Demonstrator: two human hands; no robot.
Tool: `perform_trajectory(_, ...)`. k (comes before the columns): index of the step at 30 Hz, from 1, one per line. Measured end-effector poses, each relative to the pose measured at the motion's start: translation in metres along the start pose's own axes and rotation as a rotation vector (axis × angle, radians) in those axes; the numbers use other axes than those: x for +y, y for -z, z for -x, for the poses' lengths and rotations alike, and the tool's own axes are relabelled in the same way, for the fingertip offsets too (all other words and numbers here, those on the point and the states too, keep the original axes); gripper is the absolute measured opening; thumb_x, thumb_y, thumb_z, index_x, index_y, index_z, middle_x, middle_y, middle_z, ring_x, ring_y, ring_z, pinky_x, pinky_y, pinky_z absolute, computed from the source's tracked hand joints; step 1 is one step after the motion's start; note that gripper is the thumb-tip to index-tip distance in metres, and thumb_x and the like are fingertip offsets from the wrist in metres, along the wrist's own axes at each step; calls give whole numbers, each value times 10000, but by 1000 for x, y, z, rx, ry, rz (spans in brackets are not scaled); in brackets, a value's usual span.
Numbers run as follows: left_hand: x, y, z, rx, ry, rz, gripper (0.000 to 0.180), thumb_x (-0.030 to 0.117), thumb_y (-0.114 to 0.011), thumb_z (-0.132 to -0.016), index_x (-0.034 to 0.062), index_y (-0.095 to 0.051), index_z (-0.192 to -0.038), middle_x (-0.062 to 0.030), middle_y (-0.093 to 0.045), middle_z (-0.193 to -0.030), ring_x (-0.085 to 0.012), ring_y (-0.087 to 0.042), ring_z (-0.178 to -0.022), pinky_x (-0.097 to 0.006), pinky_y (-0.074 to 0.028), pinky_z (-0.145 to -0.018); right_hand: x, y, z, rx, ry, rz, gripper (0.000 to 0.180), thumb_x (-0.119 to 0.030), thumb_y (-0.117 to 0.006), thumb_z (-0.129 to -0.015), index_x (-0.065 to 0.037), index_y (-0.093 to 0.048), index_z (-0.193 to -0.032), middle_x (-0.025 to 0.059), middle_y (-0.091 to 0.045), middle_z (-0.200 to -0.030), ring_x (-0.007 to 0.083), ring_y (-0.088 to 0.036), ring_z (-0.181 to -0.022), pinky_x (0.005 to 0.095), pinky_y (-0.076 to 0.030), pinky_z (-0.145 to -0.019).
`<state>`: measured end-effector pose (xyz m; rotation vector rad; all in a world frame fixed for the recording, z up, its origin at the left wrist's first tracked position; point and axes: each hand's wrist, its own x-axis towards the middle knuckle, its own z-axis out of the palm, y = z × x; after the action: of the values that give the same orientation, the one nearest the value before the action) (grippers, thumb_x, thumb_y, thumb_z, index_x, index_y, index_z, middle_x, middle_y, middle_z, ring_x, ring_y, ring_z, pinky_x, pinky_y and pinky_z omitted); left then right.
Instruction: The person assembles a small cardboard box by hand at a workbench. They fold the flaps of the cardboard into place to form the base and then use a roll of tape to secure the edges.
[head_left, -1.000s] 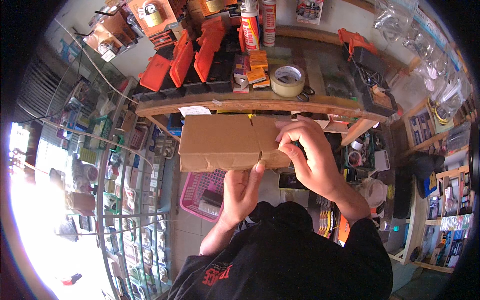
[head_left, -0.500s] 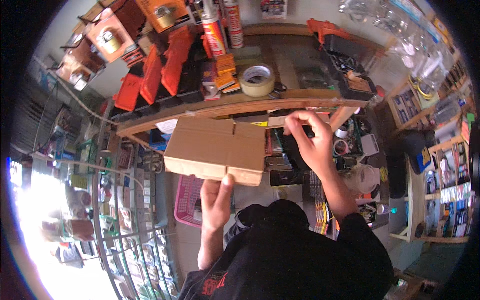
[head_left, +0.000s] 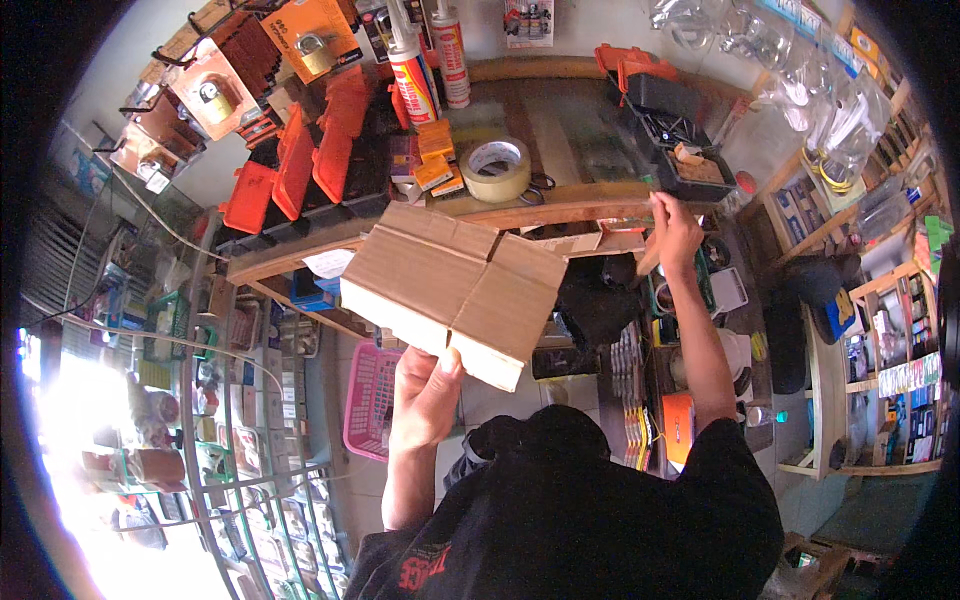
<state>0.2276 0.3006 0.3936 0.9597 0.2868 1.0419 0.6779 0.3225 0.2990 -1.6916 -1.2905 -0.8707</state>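
A brown cardboard box [head_left: 455, 270] is held up in front of me, tilted with its right end lower. My left hand [head_left: 425, 395] grips its near edge, the thumb pressed on the side and the other fingers hidden beneath. Off to the right, apart from the box, my right hand [head_left: 677, 238] is raised near the shelf's wooden front rail [head_left: 580, 203]. Its fingertips are pinched together; whether anything small sits between them is too fine to make out.
On the glass-topped shelf stand a tape roll [head_left: 497, 170], scissors [head_left: 540, 188], small orange boxes [head_left: 435, 155], sealant tubes [head_left: 412, 75] and a black open case [head_left: 690, 140]. Below are a pink basket [head_left: 368, 400] and an orange box [head_left: 678, 428]. Padlocks [head_left: 314, 55] hang at upper left.
My right hand has moved right and up, away from the box, toward the shelf rail. The box has turned clockwise in my left hand. An orange box now shows beside my right forearm.
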Motion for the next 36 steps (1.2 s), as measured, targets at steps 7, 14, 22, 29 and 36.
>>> perform_trajectory(7,6,4,2,-61,-87,24,284,86,-565,-985,-8,-551,-1252,-132,-625,-1256,-208,-570,-1176,-389,-409,-1034,2,-6,14,49,-40,-158,136,-170,-719,-891,-89,-715,-1000,100,-720,-804,250,-696,-673,358,-528,-591)
perform_trajectory(14,11,4,4,-120,-151,65,285,73,-563,-981,-6,-551,-1254,-138,-614,-1276,-233,-559,-1209,-404,-401,-1050,-4,-2,17,19,-6,-176,116,-107,-730,-873,-55,-727,-976,118,-731,-859,254,-707,-713,347,-538,-626)
perform_trajectory(22,8,6,4,-58,-120,56,290,88,-594,-964,9,-565,-1242,-147,-610,-1294,-250,-577,-1196,-431,-427,-1035,-4,-16,30,74,-78,-110,112,-118,-741,-870,-78,-719,-972,110,-724,-830,252,-681,-681,360,-513,-598)
perform_trajectory(29,10,10,18,-56,-134,-49,417,211,-713,-892,5,-599,-1236,-195,-616,-1289,-309,-605,-1184,-479,-457,-1030,-18,-26,31,146,-69,-161,117,-100,-740,-874,-62,-712,-981,109,-716,-813,236,-657,-648,339,-495,-572)
perform_trajectory(36,12,10,21,-111,-235,-79,448,227,-738,-872,-37,-623,-1215,-215,-620,-1281,-322,-607,-1185,-479,-467,-1021,-2,-37,40,138,-130,-359,130,-80,-702,-911,-6,-701,-1018,112,-728,-862,187,-667,-682,302,-496,-559)
